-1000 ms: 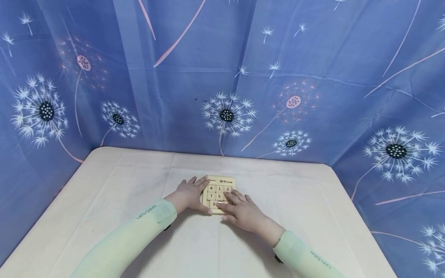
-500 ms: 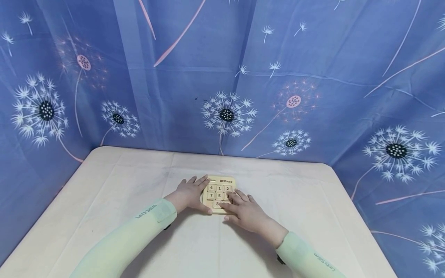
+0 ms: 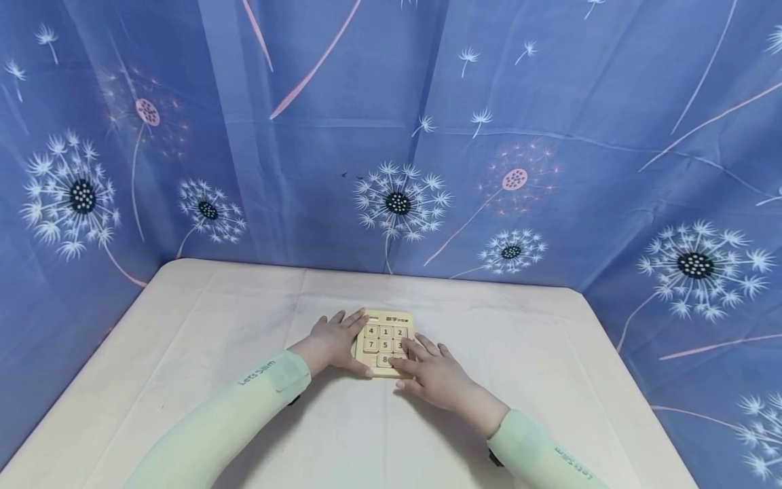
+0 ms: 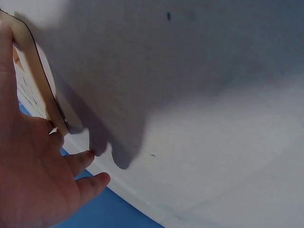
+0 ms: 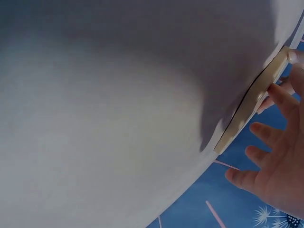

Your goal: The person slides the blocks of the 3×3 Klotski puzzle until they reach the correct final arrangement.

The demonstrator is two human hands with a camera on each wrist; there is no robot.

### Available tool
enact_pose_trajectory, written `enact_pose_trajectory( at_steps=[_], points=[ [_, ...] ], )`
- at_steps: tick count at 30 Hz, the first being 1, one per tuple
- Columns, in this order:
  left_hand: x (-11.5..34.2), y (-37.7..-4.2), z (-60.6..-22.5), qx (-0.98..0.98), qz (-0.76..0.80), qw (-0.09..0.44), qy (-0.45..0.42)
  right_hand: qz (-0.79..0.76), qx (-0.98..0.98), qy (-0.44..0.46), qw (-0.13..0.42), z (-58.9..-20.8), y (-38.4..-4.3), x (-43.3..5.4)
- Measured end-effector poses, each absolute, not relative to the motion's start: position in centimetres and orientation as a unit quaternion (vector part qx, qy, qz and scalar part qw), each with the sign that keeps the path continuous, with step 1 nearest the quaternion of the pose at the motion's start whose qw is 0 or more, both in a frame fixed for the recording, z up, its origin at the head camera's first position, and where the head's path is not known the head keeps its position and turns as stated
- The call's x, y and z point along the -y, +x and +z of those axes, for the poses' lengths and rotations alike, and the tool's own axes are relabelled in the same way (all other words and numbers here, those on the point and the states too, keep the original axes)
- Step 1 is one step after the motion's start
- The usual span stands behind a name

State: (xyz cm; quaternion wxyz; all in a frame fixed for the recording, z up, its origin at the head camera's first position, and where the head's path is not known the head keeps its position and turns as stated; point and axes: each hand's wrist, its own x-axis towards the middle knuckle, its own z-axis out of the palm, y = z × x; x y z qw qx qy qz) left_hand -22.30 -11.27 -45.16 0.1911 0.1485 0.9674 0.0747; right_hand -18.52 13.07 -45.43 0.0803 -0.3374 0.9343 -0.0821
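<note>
A pale wooden number slide puzzle (image 3: 380,315) lies flat on the table in the head view. Its tiles read 4, 1, 2 on top and 7, 5, 3 below, with the 8 tile (image 3: 384,360) in the bottom row's middle. The slot at the bottom left is bare. My left hand (image 3: 334,343) holds the board's left side between thumb and index finger, other fingers spread. My right hand (image 3: 441,375) reaches over the right side, fingertips on the tiles near 8 and 3, hiding the bottom right corner. Both wrist views show the board (image 4: 40,78) edge-on.
A cream cloth covers the table (image 3: 244,421), whose far corners are rounded. Blue curtains (image 3: 305,204) with dandelion prints hang behind it and at both sides. Light green sleeves (image 3: 244,401) cover both forearms.
The 8 tile has slid right, from near the left slot to the middle of the bottom row. My right hand has shifted slightly right with it; my left hand stays put.
</note>
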Motion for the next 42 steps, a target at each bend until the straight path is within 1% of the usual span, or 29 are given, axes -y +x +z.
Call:
enact_pose_trajectory(
  at_steps=[9, 22, 33, 42],
  points=[
    [11.24, -22.22, -45.12, -0.968, 0.074, 0.188, 0.149, -0.073, -0.932, -0.348, 0.064, -45.28, -18.65, -13.13],
    [11.19, -22.31, -45.23, -0.970, 0.063, 0.186, 0.146, -0.067, -0.931, -0.350, 0.077, -45.05, -18.95, -13.33],
    [11.16, -22.36, -45.25, -0.970, 0.063, 0.185, 0.147, -0.050, -0.925, -0.372, 0.055, -44.90, -19.37, -13.65],
    [11.24, -22.31, -45.32, -0.969, 0.071, 0.186, 0.146, -0.068, -0.922, -0.377, 0.061, -45.27, -19.41, -13.88]
  ],
)
